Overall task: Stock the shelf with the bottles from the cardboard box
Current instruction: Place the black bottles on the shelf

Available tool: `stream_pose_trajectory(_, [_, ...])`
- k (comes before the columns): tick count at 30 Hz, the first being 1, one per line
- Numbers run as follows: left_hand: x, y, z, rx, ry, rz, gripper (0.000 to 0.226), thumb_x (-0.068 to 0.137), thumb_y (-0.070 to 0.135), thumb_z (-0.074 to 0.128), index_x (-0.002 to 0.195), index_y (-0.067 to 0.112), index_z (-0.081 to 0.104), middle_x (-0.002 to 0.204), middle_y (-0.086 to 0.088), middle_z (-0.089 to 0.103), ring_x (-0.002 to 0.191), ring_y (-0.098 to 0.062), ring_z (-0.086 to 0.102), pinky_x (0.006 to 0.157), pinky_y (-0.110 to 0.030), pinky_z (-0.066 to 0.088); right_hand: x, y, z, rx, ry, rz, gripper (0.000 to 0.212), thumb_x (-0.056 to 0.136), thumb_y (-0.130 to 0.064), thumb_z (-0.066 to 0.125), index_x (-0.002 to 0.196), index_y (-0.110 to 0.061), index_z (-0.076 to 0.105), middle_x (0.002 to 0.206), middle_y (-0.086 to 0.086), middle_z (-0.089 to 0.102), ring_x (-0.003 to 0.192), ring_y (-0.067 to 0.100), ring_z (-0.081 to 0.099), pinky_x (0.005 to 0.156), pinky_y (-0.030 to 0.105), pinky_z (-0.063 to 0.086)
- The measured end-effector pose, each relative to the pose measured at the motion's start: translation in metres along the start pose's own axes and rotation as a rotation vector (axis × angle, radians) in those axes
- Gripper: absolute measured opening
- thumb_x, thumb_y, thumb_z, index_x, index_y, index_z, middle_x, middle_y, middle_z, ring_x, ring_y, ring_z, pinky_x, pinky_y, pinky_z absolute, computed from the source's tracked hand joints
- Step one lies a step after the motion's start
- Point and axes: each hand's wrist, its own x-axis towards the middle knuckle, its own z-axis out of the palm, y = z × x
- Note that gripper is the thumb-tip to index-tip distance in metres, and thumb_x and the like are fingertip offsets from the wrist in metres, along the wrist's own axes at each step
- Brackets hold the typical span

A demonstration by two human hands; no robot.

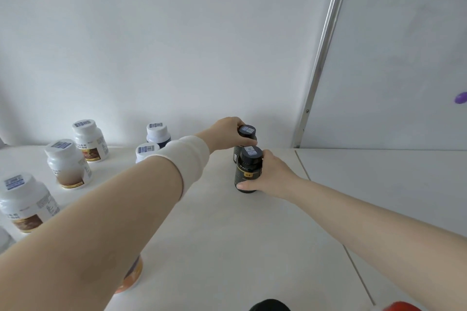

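Right hand (271, 174) wraps the front dark bottle (249, 168) round its body. Left hand (227, 132) grips the rear dark bottle (248, 132) just under the cap. Both bottles are upright, long axis vertical, apparently seated on the shelf (227, 235), with the rear one directly behind the front one and touching or nearly so. My read is release comes next: each hand sits on its own side of the pair, so each pulls off sideways without crossing, and the white bottles (67, 164) stand well apart to the left. Cardboard box not in view; caps on, contents unseen.
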Motion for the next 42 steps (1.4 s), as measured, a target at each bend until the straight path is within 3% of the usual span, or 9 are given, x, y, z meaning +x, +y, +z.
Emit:
stream_pose_trajectory(3, [-0.012,0.010,-0.010,0.042,-0.026,-0.022,0.064,0.082,0.040,0.068,0.135,0.014,0.043,0.132,-0.003,0.051,0.122,-0.022,0.047,0.100,-0.033,0.039,-0.014,-0.006,-0.013,-0.069,-0.013,0.001,0.082,0.072,-0.031,0.078,0.137,-0.009,0.033,0.133,0.004,0.048,0.124,0.021,0.047,0.096,0.030,0.043])
stream_pose_trajectory(5, [-0.026,0.019,-0.023,0.064,-0.025,-0.015,0.061,0.086,0.039,0.064,0.136,0.013,0.041,0.134,-0.004,0.051,0.125,-0.021,0.046,0.102,-0.032,0.035,-0.024,-0.010,-0.025,-0.147,0.008,0.002,0.089,0.075,-0.033,0.075,0.143,-0.008,0.024,0.142,0.008,0.039,0.129,0.023,0.042,0.101,0.033,0.040])
stream_pose_trajectory(9, [-0.082,0.038,-0.055,0.317,0.032,0.009,0.054,0.088,0.040,0.060,0.134,0.015,0.044,0.135,-0.003,0.050,0.125,-0.022,0.046,0.105,-0.035,0.037,-0.062,-0.029,-0.047,-0.392,0.043,-0.053,0.084,0.078,-0.036,0.071,0.142,-0.006,0.025,0.142,0.013,0.036,0.130,0.028,0.040,0.103,0.037,0.039])
stream_pose_trajectory(17, [-0.249,0.061,-0.092,1.005,0.231,0.020,0.044,0.094,0.033,0.051,0.134,0.017,0.042,0.125,-0.004,0.055,0.113,-0.025,0.055,0.083,-0.031,0.040,-0.168,-0.076,-0.047,-0.714,0.206,-0.367,0.057,0.091,-0.031,0.054,0.140,-0.011,0.032,0.138,0.011,0.038,0.127,0.030,0.039,0.100,0.040,0.036])
stream_pose_trajectory(23, [-0.381,0.036,-0.114,1.404,0.235,-0.056,0.038,0.096,0.027,0.046,0.131,0.014,0.044,0.122,-0.006,0.056,0.112,-0.025,0.055,0.087,-0.032,0.042,-0.243,-0.136,0.006,-0.738,0.228,-0.527,0.049,0.094,-0.029,0.048,0.137,-0.009,0.036,0.137,0.013,0.040,0.125,0.032,0.040,0.098,0.040,0.036])
stream_pose_trajectory(33, [-0.587,-0.082,-0.183,1.377,0.219,-0.371,0.044,0.095,0.026,0.050,0.135,0.012,0.040,0.125,-0.007,0.056,0.115,-0.027,0.055,0.091,-0.035,0.044,-0.339,-0.289,0.169,-0.798,0.136,-0.850,0.050,0.093,-0.034,0.047,0.136,-0.009,0.036,0.136,0.013,0.041,0.127,0.032,0.039,0.100,0.042,0.035])
stream_pose_trajectory(36, [-0.663,-0.143,-0.201,1.316,0.188,-0.490,0.044,0.095,0.030,0.048,0.135,0.013,0.039,0.126,-0.006,0.054,0.118,-0.026,0.052,0.090,-0.034,0.041,-0.362,-0.339,0.250,-0.777,0.045,-0.943,0.046,0.095,-0.031,0.042,0.136,-0.009,0.036,0.139,0.012,0.039,0.129,0.031,0.037,0.101,0.042,0.034])
stream_pose_trajectory(39, [-0.742,-0.218,-0.203,1.229,0.147,-0.605,0.039,0.095,0.029,0.048,0.130,0.012,0.044,0.122,-0.005,0.055,0.114,-0.025,0.055,0.080,-0.030,0.039,-0.387,-0.374,0.348,-0.798,-0.080,-1.020,0.051,0.095,-0.034,0.043,0.139,-0.010,0.032,0.141,0.012,0.037,0.131,0.030,0.035,0.103,0.041,0.032])
stream_pose_trajectory(42, [-0.806,-0.286,-0.194,1.151,0.067,-0.719,0.036,0.095,0.025,0.047,0.129,0.013,0.047,0.125,-0.006,0.054,0.114,-0.026,0.056,0.087,-0.032,0.045,-0.411,-0.390,0.440,-0.820,-0.225,-1.089,0.051,0.095,-0.035,0.042,0.140,-0.012,0.031,0.141,0.010,0.037,0.131,0.028,0.035,0.105,0.041,0.031])
